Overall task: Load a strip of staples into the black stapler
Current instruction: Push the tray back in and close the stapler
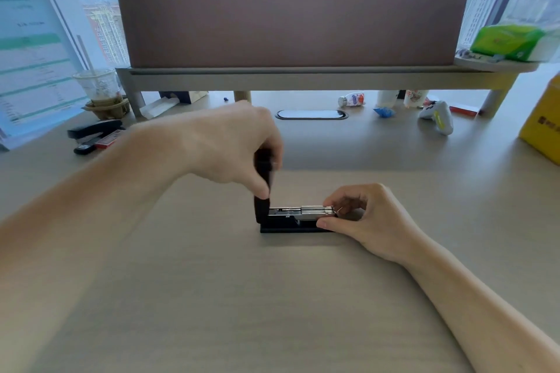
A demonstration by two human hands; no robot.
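The black stapler [291,227] lies on the desk in the middle of the view, its lid swung straight up at the left end. My left hand [233,145] grips that upright black lid from above. The open metal magazine [288,211] runs to the right, and a silver strip of staples [318,209] sits in its right half. My right hand [360,218] pinches the right end of the strip and the magazine's front with thumb and fingers. The stapler's front tip is hidden behind those fingers.
A second black stapler [95,129] and a red staple box [106,142] lie at the far left beside a plastic cup [101,89]. A white game controller [438,118], small bottles and a yellow box [542,127] stand at the right. A padded divider [291,21] closes the back.
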